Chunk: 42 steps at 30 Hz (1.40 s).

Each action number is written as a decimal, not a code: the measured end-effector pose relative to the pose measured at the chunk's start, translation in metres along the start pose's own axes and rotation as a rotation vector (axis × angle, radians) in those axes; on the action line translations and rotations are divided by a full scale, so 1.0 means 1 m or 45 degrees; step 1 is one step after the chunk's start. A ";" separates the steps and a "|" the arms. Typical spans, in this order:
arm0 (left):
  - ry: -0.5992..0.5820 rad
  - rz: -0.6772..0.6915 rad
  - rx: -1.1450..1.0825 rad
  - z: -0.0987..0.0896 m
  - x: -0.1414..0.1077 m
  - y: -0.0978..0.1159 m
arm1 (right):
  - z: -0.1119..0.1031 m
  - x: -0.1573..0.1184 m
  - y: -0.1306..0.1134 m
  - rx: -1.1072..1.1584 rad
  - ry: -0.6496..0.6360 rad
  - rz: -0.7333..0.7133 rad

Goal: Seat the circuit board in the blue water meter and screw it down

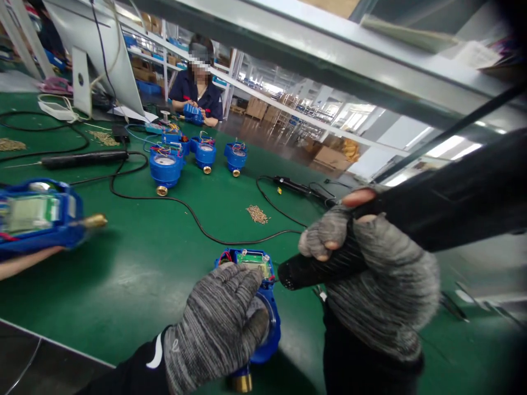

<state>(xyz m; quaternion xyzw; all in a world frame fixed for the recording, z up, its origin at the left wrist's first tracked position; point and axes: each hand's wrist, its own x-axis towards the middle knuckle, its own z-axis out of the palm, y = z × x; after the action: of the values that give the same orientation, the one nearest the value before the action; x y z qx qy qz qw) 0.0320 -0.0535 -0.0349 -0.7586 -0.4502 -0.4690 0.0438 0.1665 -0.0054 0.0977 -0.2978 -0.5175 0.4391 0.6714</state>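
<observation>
In a grey knit glove, my left hand lies over a blue water meter, holding it on the bench with fingers near its circuit board and thumb across the round dial. A brass fitting sticks out at the near end. My right hand, gloved with bare fingertips, is wrapped around a black electric screwdriver. Its nose points left at the upper right corner of the meter's housing, where red wire shows. Whether the bit touches a screw I cannot tell.
A co-worker's hand holds another blue meter at the left edge. Several meters stand farther back on the green bench. Screws lie in a pile. Cables and two screwdrivers cross the bench; a person sits beyond.
</observation>
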 end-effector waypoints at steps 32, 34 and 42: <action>0.220 -0.118 -0.367 0.009 0.008 -0.077 | -0.118 0.142 0.150 -0.065 1.104 -0.529; 0.268 -0.314 -0.412 0.024 0.007 -0.090 | -0.125 0.149 0.160 -0.100 1.108 -0.500; 0.196 -0.521 -0.472 0.038 0.002 -0.098 | -0.135 0.160 0.187 -0.191 1.057 -0.336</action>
<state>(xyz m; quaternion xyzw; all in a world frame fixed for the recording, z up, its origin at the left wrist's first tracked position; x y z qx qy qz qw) -0.0130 0.0244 -0.0895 -0.6092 -0.4957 -0.5988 -0.1571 0.2551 0.2270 -0.0315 -0.4282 -0.2680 0.1541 0.8492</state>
